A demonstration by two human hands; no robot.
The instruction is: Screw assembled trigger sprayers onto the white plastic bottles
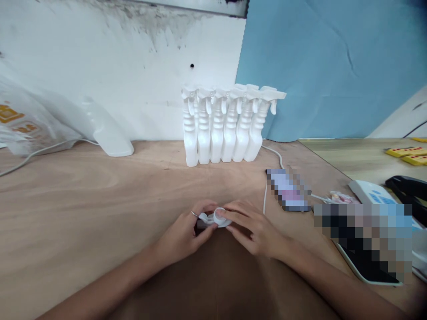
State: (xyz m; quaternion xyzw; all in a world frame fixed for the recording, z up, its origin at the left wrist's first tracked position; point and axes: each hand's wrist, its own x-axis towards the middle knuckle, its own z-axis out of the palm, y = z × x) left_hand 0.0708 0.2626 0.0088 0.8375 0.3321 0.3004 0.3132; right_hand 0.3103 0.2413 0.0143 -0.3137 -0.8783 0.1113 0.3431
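Observation:
A white spray trigger head (218, 217) is between my two hands near the table's front, its round collar turned up toward me. My left hand (185, 229) grips its left end, thumb in front and fingers behind; a ring is on one finger. My right hand (255, 226) is closed on the collar end, with a fingertip at the collar's opening. Parts of the trigger head are hidden by my fingers. Beyond my hands, several white spray bottles (222, 138) with trigger tops stand upright in a tight row. A white bottle without a top (115, 135) stands farther left.
A wooden table (83, 200) meets a white wall and a blue cloth (316, 66). Right of my hands lie a phone (288, 190) with a cable, and a dark-screened tablet-like device (367, 262), partly blurred. A clear plastic bag (36, 111) lies at far left.

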